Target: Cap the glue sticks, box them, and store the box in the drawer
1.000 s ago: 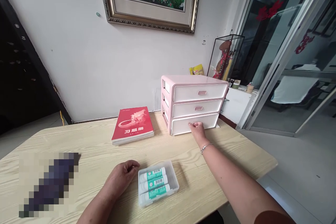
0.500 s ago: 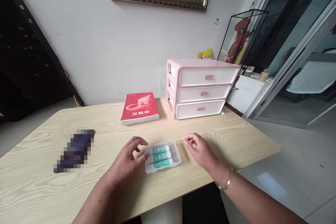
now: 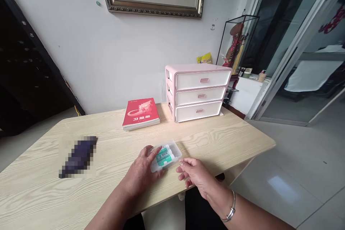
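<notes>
- The left hand (image 3: 141,174) closes narrowly over the left end of a clear plastic box (image 3: 174,151), its fingers (image 3: 153,150) lying on the lid.
- The box sits on the pale wood-grain bench (image 3: 215,140), near its front edge, and holds white glue sticks (image 3: 165,157) with green labels.
- The right hand (image 3: 195,174) is empty, fingers loosely curled, just beside the box's right corner; a silver bangle (image 3: 230,206) circles its wrist.
- Farther back on the bench, a pink three-drawer organizer (image 3: 198,95) stands against the wall, with a red exercise book (image 3: 140,114) lying just to its left.
- A dark object (image 3: 78,157) on the bench, well left of the hands, is pixelated too heavily to identify.
</notes>
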`<state>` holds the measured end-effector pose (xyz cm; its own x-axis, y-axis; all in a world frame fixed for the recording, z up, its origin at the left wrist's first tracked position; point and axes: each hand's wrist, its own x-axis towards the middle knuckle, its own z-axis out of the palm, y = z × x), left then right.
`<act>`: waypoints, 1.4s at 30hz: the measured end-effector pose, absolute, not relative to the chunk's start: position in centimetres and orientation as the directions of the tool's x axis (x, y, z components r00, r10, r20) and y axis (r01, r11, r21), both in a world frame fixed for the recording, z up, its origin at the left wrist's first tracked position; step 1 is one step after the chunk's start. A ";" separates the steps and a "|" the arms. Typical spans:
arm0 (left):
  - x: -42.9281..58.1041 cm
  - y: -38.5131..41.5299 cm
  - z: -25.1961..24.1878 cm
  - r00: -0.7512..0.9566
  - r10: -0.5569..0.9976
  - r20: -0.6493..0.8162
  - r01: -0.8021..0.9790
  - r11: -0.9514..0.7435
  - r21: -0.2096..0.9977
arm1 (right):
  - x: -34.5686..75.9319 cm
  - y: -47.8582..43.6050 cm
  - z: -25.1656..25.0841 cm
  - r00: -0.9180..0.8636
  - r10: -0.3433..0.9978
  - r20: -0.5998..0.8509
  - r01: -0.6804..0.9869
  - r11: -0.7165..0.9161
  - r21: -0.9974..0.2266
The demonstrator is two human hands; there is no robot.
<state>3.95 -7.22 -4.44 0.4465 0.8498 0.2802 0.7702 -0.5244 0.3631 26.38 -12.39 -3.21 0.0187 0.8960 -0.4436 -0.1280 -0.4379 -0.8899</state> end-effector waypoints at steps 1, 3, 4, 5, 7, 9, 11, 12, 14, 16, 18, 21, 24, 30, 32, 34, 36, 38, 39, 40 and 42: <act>4.3 -7.4 -4.4 0.442 0.853 0.278 0.774 -0.519 0.362 | 26.2 -12.4 -3.1 0.027 0.889 -0.457 -0.182 -0.445 -0.877; 5.0 -7.6 -4.5 0.436 0.853 0.286 0.775 -0.518 0.362 | 26.0 -12.1 -3.0 0.042 0.873 -0.486 -0.269 -0.459 -0.847; 5.3 -7.6 -4.6 0.435 0.852 0.291 0.774 -0.519 0.363 | 26.0 -12.0 -3.0 0.052 0.863 -0.502 -0.306 -0.465 -0.831; 5.5 -7.6 -4.6 0.436 0.851 0.292 0.773 -0.520 0.364 | 25.9 -11.8 -3.0 0.061 0.854 -0.517 -0.339 -0.470 -0.815; 5.8 -7.5 -4.7 0.440 0.851 0.288 0.768 -0.522 0.371 | 25.7 -11.5 -3.2 0.071 0.835 -0.545 -0.390 -0.480 -0.786; 5.8 -7.3 -4.7 0.449 0.847 0.283 0.757 -0.529 0.382 | 25.5 -11.2 -3.4 0.070 0.835 -0.546 -0.432 -0.469 -0.771; 5.7 -7.1 -4.7 0.460 0.841 0.284 0.745 -0.540 0.392 | 25.3 -11.1 -3.6 0.070 0.848 -0.525 -0.472 -0.436 -0.766; 5.7 -7.1 -4.8 0.464 0.838 0.288 0.740 -0.545 0.395 | 25.2 -11.1 -3.6 0.073 0.856 -0.511 -0.489 -0.416 -0.767; 5.7 -7.1 -4.8 0.466 0.834 0.296 0.734 -0.551 0.397 | 24.9 -11.1 -3.7 0.088 0.869 -0.486 -0.507 -0.381 -0.773; 5.8 -7.3 -4.9 0.461 0.832 0.307 0.732 -0.553 0.399 | 24.5 -11.0 -3.8 0.128 0.869 -0.479 -0.509 -0.357 -0.784; 5.8 -7.4 -5.0 0.462 0.832 0.309 0.726 -0.554 0.407 | 24.3 -11.1 -3.8 0.161 0.866 -0.474 -0.500 -0.343 -0.795; 5.6 -7.5 -5.2 0.454 0.836 0.309 0.718 -0.549 0.428 | 24.3 -11.4 -3.9 0.150 0.900 -0.409 -0.473 -0.298 -0.829; 5.2 -7.4 -5.4 0.460 0.831 0.312 0.710 -0.555 0.434 | 24.8 -12.5 -4.1 0.117 0.923 -0.366 -0.450 -0.279 -0.848; 4.9 -7.7 -5.1 0.490 0.812 0.316 0.652 -0.583 0.485 | 24.0 -15.3 -3.3 -0.103 0.845 -0.525 -0.341 -0.526 -0.779; 4.8 -7.9 -4.9 0.500 0.808 0.312 0.629 -0.586 0.510 | 23.0 -15.5 -3.0 -0.105 0.845 -0.525 -0.334 -0.527 -0.781; 4.7 -8.0 -4.7 0.518 0.796 0.313 0.605 -0.600 0.523 | 22.1 -15.2 -2.8 -0.061 0.838 -0.542 -0.353 -0.526 -0.774; 4.5 -8.0 -4.8 0.544 0.776 0.320 0.585 -0.624 0.518 | 21.1 -14.7 -2.8 -0.011 0.830 -0.558 -0.377 -0.520 -0.766; 4.3 -7.9 -4.9 0.564 0.760 0.321 0.576 -0.641 0.507 | 20.4 -14.3 -2.8 0.018 0.824 -0.567 -0.390 -0.516 -0.763; 4.3 -7.9 -5.0 0.571 0.757 0.318 0.575 -0.645 0.503 | 20.0 -14.1 -2.8 0.030 0.820 -0.572 -0.397 -0.516 -0.759; 4.2 -7.9 -5.1 0.575 0.755 0.314 0.575 -0.646 0.502 | 19.7 -14.0 -2.8 0.041 0.814 -0.579 -0.403 -0.517 -0.755; 4.2 -7.8 -5.2 0.578 0.756 0.308 0.578 -0.645 0.499 | 19.3 -13.9 -2.9 0.064 0.804 -0.592 -0.407 -0.520 -0.751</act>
